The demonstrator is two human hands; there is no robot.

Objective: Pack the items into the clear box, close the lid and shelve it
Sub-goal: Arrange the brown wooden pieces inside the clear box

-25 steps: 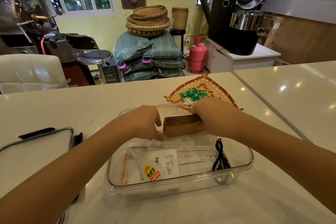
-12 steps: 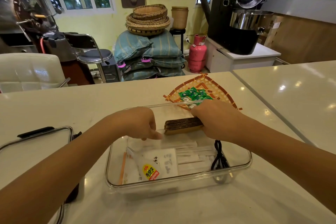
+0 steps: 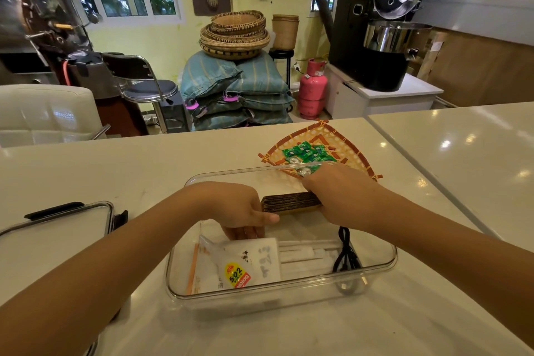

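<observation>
Both hands grip one stack of brown ribbed cards (image 3: 290, 202), the left hand (image 3: 239, 208) at its left end and the right hand (image 3: 338, 196) over its right end, inside the clear box (image 3: 277, 287) at the frame centre. This box is rectangular with rounded corners. On its floor lie a glossy plastic bag (image 3: 231, 266), white paper sticks (image 3: 306, 254) and a black cable (image 3: 345, 254). The right fingers are hidden. At lower left the lid (image 3: 57, 228) is cut off.
</observation>
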